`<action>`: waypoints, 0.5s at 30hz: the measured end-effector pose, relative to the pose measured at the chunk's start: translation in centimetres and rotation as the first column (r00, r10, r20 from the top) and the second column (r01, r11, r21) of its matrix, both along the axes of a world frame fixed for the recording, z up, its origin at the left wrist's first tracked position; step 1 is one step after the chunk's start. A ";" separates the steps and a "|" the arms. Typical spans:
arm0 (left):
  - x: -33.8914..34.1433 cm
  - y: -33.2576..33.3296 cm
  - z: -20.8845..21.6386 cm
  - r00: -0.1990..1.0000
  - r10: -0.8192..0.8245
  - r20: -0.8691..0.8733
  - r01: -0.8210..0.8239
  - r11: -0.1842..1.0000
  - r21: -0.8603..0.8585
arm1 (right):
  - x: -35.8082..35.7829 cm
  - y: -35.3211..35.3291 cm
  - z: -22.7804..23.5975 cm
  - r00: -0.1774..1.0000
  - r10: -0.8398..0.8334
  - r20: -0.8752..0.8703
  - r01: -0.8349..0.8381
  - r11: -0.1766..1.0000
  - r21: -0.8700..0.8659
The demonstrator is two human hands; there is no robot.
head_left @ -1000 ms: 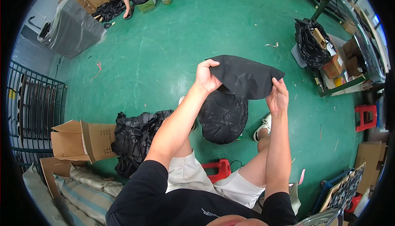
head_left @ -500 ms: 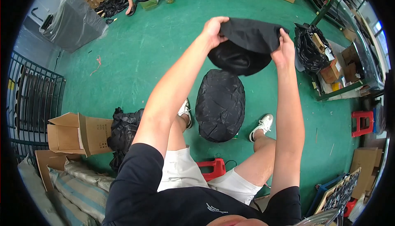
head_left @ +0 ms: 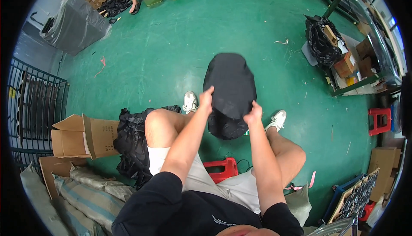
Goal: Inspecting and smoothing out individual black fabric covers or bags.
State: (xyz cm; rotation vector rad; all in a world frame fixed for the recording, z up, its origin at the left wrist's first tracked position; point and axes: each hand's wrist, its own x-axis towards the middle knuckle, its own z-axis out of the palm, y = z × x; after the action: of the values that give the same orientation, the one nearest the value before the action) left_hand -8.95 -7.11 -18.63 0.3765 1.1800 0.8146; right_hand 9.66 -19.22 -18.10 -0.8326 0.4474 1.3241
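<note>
Black fabric cover, mid-frame, looks light, soft and limp, best held by its side edges; its long axis runs up the frame, rounded end topmost. I see the left hand part-closed at its left edge, then the right hand likewise at its right, both seemingly pinching cloth, fingers partly hidden.

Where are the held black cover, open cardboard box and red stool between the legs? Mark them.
Black cover (head_left: pixel 230 81), head view: upper face.
Open cardboard box (head_left: pixel 103 136), head view: outer side.
Red stool (head_left: pixel 231 169), head view: right side.
</note>
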 end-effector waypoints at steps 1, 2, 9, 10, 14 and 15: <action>-0.1 -2.0 -2.0 0.999 0.009 -0.031 -0.010 0.999 -0.043 | -0.2 -2.0 -2.5 0.998 -0.051 -0.027 0.049 0.997 -0.060; -0.3 -3.6 -3.4 0.998 0.020 -0.065 -0.026 0.996 -0.084 | -0.3 -3.4 -4.3 0.994 -0.099 -0.054 0.092 0.989 -0.119; -2.9 -9.3 -6.1 0.786 -0.020 -0.618 0.173 0.967 0.189 | -2.4 -8.1 -9.2 0.878 0.129 0.462 0.157 0.832 -0.531; -3.2 -9.5 -6.3 0.788 -0.014 -0.615 0.172 0.965 0.197 | -2.1 -8.6 -9.9 0.876 0.126 0.466 0.158 0.837 -0.524; -3.9 -11.1 -5.7 0.503 -0.187 -0.844 0.461 0.884 0.079 | -2.3 -9.4 -9.3 0.606 0.520 0.602 0.234 0.607 -0.760; -4.8 -11.3 -5.8 0.480 -0.172 -0.860 0.454 0.888 0.075 | -3.3 -9.2 -8.0 0.522 0.603 0.603 0.238 0.576 -0.782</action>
State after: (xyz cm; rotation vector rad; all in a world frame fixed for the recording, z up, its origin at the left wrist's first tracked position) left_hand -13.76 -18.42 -24.41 1.3331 1.8097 0.4431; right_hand 6.39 -28.37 -26.08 -2.2768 0.1081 0.6726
